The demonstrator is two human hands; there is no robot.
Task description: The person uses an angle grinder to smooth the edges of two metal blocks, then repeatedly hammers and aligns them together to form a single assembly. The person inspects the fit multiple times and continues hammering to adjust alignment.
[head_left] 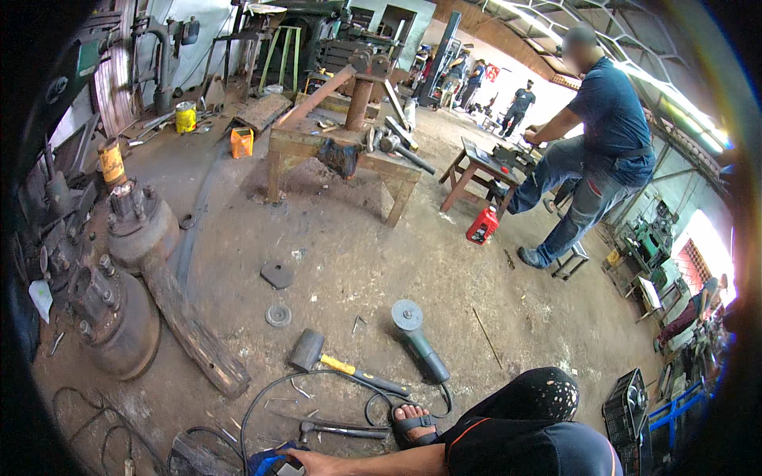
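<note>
My left hand [313, 462] reaches in at the lower edge, its forearm coming from the right past my bent knee. Its fingers close round a blue object with grey, square-edged metal [287, 470], mostly cut off by the frame. Just above lies a hammer with a thin dark handle [345, 430]. Beyond it, a mallet [308, 351] with a large dark head and yellow-and-black handle rests on the floor. An angle grinder [425, 353] with a round grey disc lies near my sandalled foot [414, 424]. My right hand is out of view.
Heavy rusty housings [119, 321] and a wooden beam [194, 329] occupy the left. Cables [246, 412] loop across the floor. Ahead stands a workbench [302, 147] bearing tools. A person [607, 119] stands beside a small table [476, 170] and a red bottle [482, 226]. A black crate [627, 404] sits right.
</note>
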